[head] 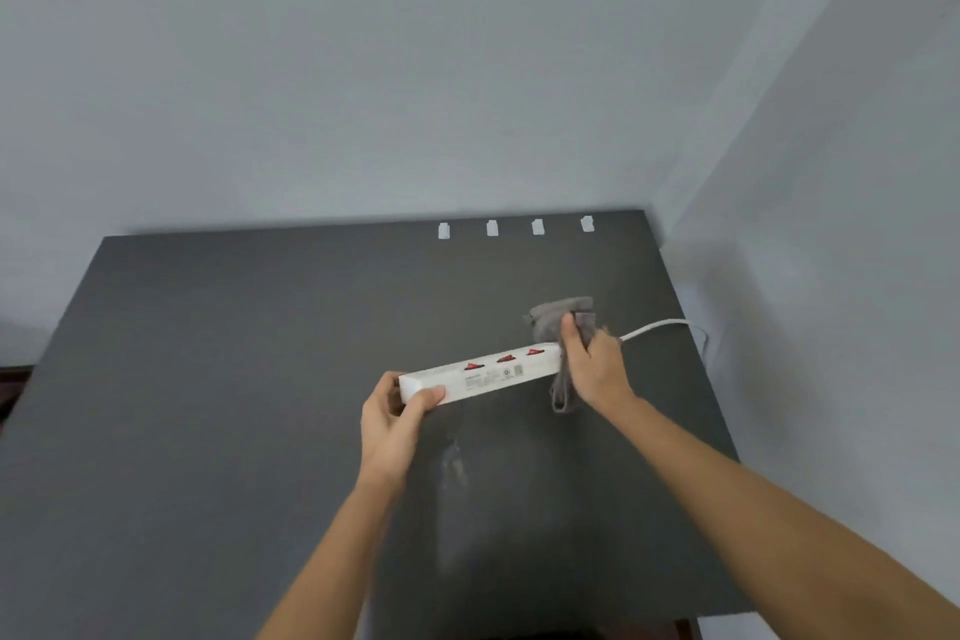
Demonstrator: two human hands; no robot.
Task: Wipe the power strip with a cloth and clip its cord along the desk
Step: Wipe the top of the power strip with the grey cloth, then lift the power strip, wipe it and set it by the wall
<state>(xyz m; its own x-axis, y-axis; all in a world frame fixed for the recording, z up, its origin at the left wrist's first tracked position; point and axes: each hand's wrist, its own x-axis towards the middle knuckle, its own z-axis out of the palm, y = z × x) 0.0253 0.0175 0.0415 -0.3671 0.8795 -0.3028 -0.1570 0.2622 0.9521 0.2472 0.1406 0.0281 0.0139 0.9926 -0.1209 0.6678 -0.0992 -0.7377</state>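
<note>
A white power strip with red switches is held tilted on its side over the dark desk. My left hand grips its near left end. My right hand presses a grey cloth against the strip's right end, where the cord comes out. Part of the cloth hangs below that hand. The white cord runs right from the strip and drops over the desk's right edge. Several white cord clips sit in a row along the desk's back edge.
The desk stands in a corner, with a grey wall behind it and another close on the right. Pale smudges mark the desktop between my arms. The desk's left and front edges are in view.
</note>
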